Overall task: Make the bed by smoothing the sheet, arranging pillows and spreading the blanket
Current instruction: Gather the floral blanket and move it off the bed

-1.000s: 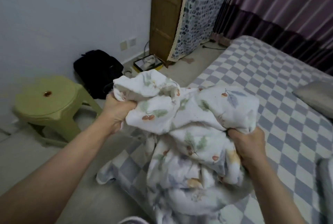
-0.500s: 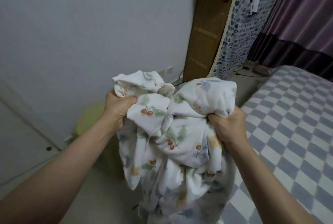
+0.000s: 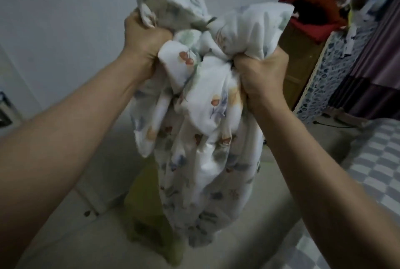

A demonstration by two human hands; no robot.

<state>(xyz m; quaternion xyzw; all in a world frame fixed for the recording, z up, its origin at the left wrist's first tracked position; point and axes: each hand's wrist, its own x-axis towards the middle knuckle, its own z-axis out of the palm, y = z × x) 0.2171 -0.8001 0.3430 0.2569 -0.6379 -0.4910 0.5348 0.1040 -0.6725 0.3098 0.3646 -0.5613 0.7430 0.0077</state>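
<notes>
Raised higher than before, both hands' fingers (image 3: 253, 67) clench the bunched blanket (image 3: 205, 134) overhead.

Green stool (image 3: 149, 199): mostly hidden behind hanging blanket (image 3: 207, 143), blurred. Bed (image 3: 376, 173): cut off by right and bottom edges. Fingers of left hand (image 3: 144, 41) and right hand (image 3: 260, 74): buried in fabric. Clutter atop cabinet (image 3: 303, 56): blurred, items indistinct. Both forearms: cut by frame edges.

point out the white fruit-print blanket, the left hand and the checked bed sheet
white fruit-print blanket (image 3: 207, 160), head view, hanging bunched middle
left hand (image 3: 147, 41), head view, back of fist
checked bed sheet (image 3: 372, 173), head view, bare top surface
</notes>
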